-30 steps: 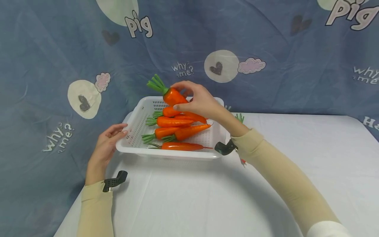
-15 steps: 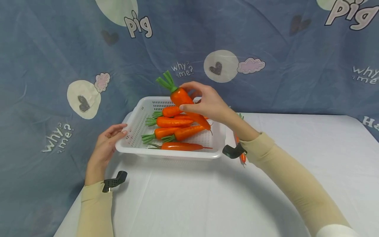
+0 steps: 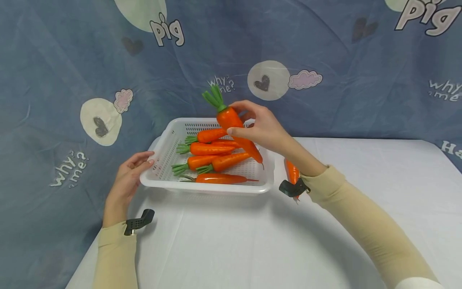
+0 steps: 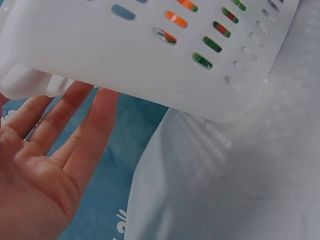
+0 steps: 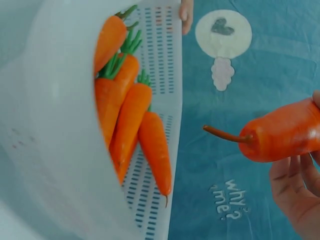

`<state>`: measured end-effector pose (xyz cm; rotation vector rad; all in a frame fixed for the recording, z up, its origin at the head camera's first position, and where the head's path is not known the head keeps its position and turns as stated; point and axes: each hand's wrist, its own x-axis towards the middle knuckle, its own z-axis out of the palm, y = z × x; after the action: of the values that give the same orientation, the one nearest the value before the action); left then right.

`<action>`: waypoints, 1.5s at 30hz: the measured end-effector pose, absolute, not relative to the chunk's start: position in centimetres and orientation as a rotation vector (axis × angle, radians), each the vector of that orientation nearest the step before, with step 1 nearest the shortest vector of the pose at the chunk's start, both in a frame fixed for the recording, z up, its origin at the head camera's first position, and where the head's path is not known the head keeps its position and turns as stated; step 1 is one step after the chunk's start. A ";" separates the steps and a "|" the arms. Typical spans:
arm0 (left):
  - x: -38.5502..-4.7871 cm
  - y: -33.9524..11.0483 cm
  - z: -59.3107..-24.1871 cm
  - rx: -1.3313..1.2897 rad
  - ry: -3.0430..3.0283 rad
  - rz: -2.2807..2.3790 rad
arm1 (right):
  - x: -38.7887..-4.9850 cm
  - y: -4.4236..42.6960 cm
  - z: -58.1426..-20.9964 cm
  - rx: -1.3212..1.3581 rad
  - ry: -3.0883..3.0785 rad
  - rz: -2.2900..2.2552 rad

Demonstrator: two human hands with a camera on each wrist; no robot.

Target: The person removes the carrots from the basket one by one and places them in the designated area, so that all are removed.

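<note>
One right hand (image 3: pixel 261 124) pinches a tilted carrot (image 3: pixel 229 119), leafy top up, over a white basket (image 3: pixel 216 188); one left hand (image 3: pixel 126 178) grips its left rim. More carrots (image 3: pixel 207 149) lie inside, another carrot (image 3: pixel 293 173) just outside on the table (image 3: pixel 216 241).

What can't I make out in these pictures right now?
Head view: tabletop carrot, its leafy end hidden by the right forearm.
Right wrist view: held carrot, its leafy end cut off by the right edge.
Left wrist view: basket carrots, mostly hidden by the basket wall.
</note>
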<state>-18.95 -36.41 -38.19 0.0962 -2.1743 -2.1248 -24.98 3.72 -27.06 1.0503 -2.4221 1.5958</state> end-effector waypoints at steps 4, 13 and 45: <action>-18.9 -36.4 -38.1 0.101 -2.180 -2.121 | -24.9 4.2 -27.3 1.035 -2.424 1.596; -18.9 -36.4 -38.0 0.105 -2.169 -2.139 | -24.4 5.1 -27.8 0.980 -2.408 1.650; -18.9 -36.4 -38.0 0.116 -2.175 -2.139 | -23.9 9.4 -29.9 0.772 -2.441 1.642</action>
<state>-18.89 -36.37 -38.03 0.1161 -2.1752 -2.1389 -23.85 9.44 -29.95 0.7717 -2.4406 1.6420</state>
